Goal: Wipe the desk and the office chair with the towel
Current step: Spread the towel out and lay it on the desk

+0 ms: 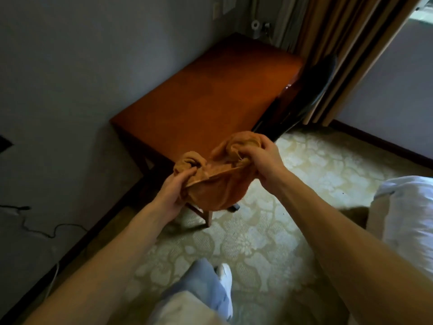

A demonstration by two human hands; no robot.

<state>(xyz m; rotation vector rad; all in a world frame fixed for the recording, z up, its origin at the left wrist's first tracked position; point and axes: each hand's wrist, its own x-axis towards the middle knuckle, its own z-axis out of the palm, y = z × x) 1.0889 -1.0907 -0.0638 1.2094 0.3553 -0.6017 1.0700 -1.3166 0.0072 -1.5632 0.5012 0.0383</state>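
I hold an orange-brown towel [218, 184] stretched between both hands in front of me. My left hand [173, 193] grips one bunched end and my right hand [260, 160] grips the other bunched end, with the middle of the cloth hanging down. Beyond the towel stands a reddish-brown wooden desk [210, 90] against the grey wall, its top bare. A black office chair [307, 90] is pushed in at the desk's right side, partly hidden by the desk edge and the towel.
Brown curtains [339, 43] hang behind the chair. A bed with white bedding [407, 219] is at the right. Patterned carpet [304, 172] covers the floor. A black cable [35, 226] runs along the wall at left. My leg and white shoe [225, 289] are below.
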